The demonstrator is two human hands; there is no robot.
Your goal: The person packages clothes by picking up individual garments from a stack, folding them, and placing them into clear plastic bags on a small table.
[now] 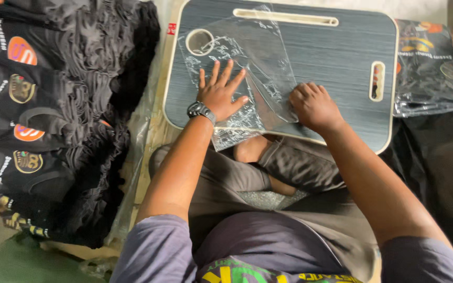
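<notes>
Left hand is lying flat, fingers splayed wide, palm pressing down on a clear plastic bag spread over the grey lap desk; it is gripping nothing. A dark wristwatch is sitting at that wrist. Right hand is curled, knuckles up, fingers bunching the bag's edge just beside the left thumb. Both forearms are reaching forward over crossed legs. Well left of the left hand, folded black printed garments are lying stacked. Beyond the right hand, a bagged garment is resting off the desk.
</notes>
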